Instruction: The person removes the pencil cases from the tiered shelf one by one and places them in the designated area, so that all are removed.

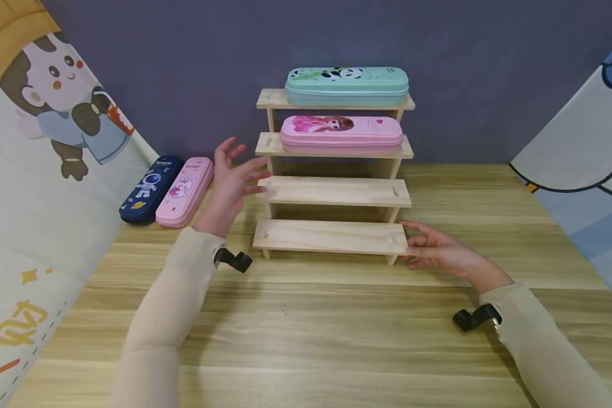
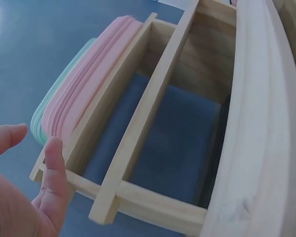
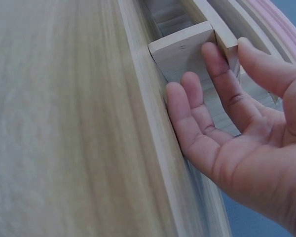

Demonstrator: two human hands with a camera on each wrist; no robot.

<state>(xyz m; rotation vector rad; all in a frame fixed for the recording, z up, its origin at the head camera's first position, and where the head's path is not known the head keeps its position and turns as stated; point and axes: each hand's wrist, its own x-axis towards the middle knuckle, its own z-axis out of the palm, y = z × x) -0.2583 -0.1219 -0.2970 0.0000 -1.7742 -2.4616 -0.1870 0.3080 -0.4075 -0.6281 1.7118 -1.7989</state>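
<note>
A wooden four-step display stand (image 1: pixel 331 237) stands on the table. On its top step lies a mint green pencil case (image 1: pixel 347 90) with pandas. The step below bears a pink pencil case (image 1: pixel 341 136) with a doll-like girl. My left hand (image 1: pixel 232 184) is raised with spread fingers beside the stand's left end and holds nothing; in the left wrist view its fingers (image 2: pixel 54 173) show near the upper steps. My right hand (image 1: pixel 441 252) pinches the right end of the lowest step, with the thumb (image 3: pixel 266 66) and index finger on either side of the board's edge.
A navy pencil case (image 1: pixel 150 190) with an astronaut and a pink one (image 1: pixel 185 192) with a rabbit lie side by side on the wooden table (image 1: pixel 326 334), left of the stand. Behind rises a dark blue wall (image 1: pixel 464 85). Printed white cloths (image 1: pixel 41 215) hang at both sides.
</note>
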